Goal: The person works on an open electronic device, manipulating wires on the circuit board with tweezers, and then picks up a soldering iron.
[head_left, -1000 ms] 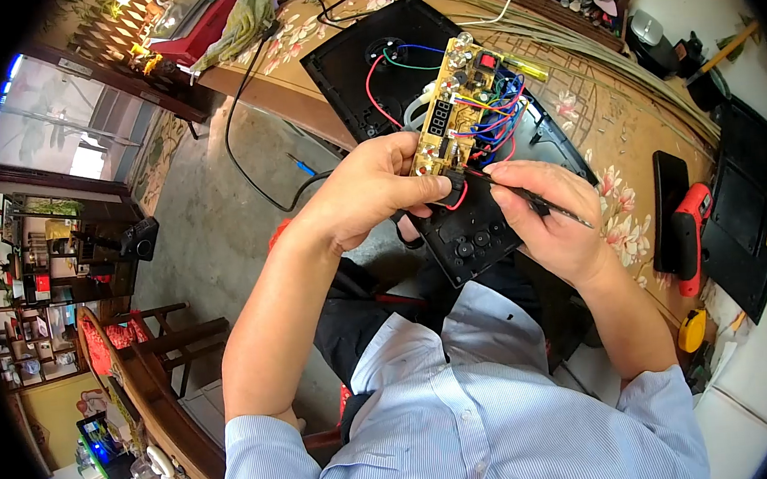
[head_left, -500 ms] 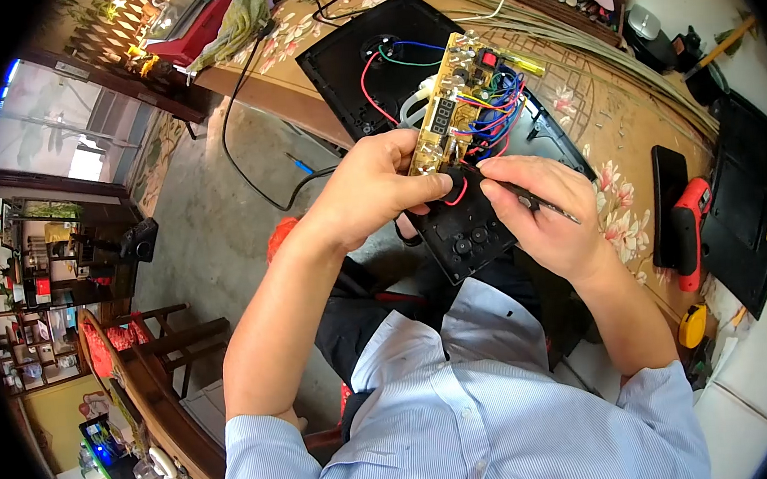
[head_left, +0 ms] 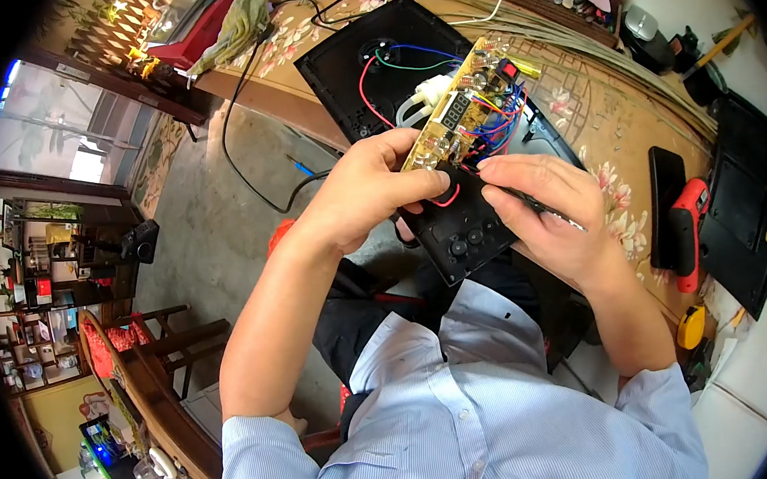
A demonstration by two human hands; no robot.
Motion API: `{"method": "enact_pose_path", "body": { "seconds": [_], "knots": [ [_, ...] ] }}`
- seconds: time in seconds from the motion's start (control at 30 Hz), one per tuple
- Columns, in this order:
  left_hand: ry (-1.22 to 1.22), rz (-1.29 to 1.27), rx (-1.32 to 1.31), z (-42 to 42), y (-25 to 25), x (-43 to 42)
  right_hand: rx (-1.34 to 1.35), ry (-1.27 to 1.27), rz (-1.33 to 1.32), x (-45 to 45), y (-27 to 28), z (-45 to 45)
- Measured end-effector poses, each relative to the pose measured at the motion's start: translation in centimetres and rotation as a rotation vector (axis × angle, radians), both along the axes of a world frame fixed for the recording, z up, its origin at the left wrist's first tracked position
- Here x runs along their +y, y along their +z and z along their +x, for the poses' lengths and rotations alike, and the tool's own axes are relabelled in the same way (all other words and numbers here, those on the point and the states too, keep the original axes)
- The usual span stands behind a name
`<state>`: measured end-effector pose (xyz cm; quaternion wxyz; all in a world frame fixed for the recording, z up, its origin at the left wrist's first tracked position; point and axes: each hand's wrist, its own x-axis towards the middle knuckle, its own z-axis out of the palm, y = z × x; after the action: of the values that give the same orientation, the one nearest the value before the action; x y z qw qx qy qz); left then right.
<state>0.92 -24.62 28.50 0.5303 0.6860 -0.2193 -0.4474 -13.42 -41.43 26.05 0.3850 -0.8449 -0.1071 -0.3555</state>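
Observation:
A yellow circuit board (head_left: 456, 109) with a digit display and a bundle of coloured wires (head_left: 503, 126) is held at its lower end by my left hand (head_left: 377, 186), thumb across the front. My right hand (head_left: 548, 213) pinches a thin dark pen-like tool (head_left: 539, 206), its front end near the wires at the board's lower right edge. Beneath the board lies an open black housing (head_left: 361, 70), crossed by red, green and blue wires. A white plastic part (head_left: 429, 92) sits behind the board.
On the flowered table (head_left: 613, 122), a black phone-like slab (head_left: 669, 208) and a red tool (head_left: 691, 233) lie at the right. Further right are black panels (head_left: 747, 220) and a yellow tape measure (head_left: 691, 327). A black cable (head_left: 228, 153) hangs over the table's left edge.
The board has tilted, its upper end swinging to the right. The black housing's lower part has shifted slightly left. My right hand keeps its pinch on the dark tool.

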Motion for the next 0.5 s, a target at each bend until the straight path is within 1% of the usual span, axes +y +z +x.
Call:
{"method": "enact_pose_path", "body": {
  "seconds": [0.13, 0.37, 0.43, 0.5],
  "knots": [
    [0.021, -0.003, 0.103, 0.23, -0.13, 0.06, -0.017, -0.004, -0.021, 0.09, -0.16, 0.10],
    [0.000, -0.052, 0.001, -0.47, -0.36, -0.03, -0.032, -0.006, -0.021, 0.28, -0.36, -0.03],
    [-0.014, -0.051, -0.013, -0.52, -0.55, -0.06, 0.008, -0.024, 0.096, 0.39, -0.48, -0.14],
    [-0.016, -0.021, 0.006, -0.43, -0.36, -0.02, 0.016, -0.038, 0.132, 0.29, -0.90, -0.28]
  ]
}}
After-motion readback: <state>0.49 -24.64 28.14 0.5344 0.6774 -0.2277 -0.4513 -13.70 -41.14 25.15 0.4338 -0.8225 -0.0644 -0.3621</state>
